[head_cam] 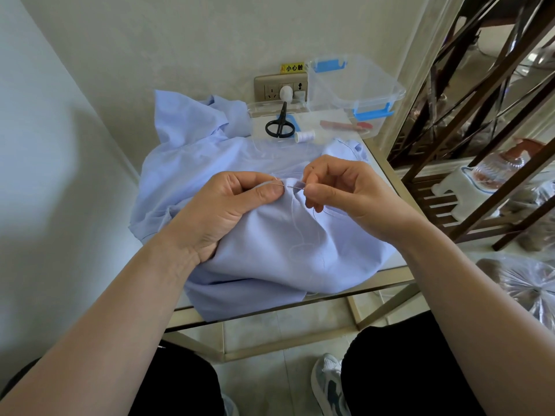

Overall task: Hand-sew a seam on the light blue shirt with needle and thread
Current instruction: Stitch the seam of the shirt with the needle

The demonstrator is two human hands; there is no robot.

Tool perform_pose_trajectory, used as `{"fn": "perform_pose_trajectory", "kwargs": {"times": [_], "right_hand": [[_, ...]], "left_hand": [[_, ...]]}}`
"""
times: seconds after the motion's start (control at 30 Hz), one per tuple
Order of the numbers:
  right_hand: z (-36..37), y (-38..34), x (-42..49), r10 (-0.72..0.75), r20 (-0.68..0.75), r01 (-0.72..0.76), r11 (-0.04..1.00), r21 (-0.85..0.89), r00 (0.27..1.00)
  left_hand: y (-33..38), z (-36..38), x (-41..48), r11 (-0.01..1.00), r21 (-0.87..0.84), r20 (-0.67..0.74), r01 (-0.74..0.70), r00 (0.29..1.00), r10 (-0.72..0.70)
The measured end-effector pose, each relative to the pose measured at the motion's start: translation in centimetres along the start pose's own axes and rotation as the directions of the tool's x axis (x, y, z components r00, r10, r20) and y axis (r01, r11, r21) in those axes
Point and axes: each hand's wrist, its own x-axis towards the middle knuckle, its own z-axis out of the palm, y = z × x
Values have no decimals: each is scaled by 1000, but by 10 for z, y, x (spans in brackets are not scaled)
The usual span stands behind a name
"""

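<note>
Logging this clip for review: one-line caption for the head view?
Hand-sewing: left hand pinches a fold of the light blue shirt while the right hand holds the needle at it.

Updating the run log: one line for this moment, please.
stitching seam | left hand grips light blue shirt | right hand pinches thin metal needle | black scissors lie beyond shirt

**What you are wearing**

Your left hand [231, 202] and right hand [345, 190] are bare, and so are both forearms, right to the frame's lower edge. You wear black trousers [405, 370], plain and matte, on both legs. One foot shows a white and pale grey trainer [329, 385] with dark teal panels. Of the other shoe [229, 408] you see only a pale sliver.
</note>
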Motion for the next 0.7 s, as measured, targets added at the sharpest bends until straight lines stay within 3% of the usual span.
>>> {"fn": "perform_pose_trajectory", "kwargs": {"times": [0.13, 0.4, 0.7], "right_hand": [[8, -1, 2, -31, -23, 31, 999, -8, 999], [7, -2, 2, -19, -36, 17, 999, -52, 999], [12, -9, 1, -31, -154, 17, 996, -93, 988]], "left_hand": [[1, 4, -2, 1000, 1, 58, -6, 998, 6], [-2, 4, 1, 999, 52, 54, -16, 998, 13], [-7, 6, 4, 997, 79, 11, -2, 1000, 1]]}}
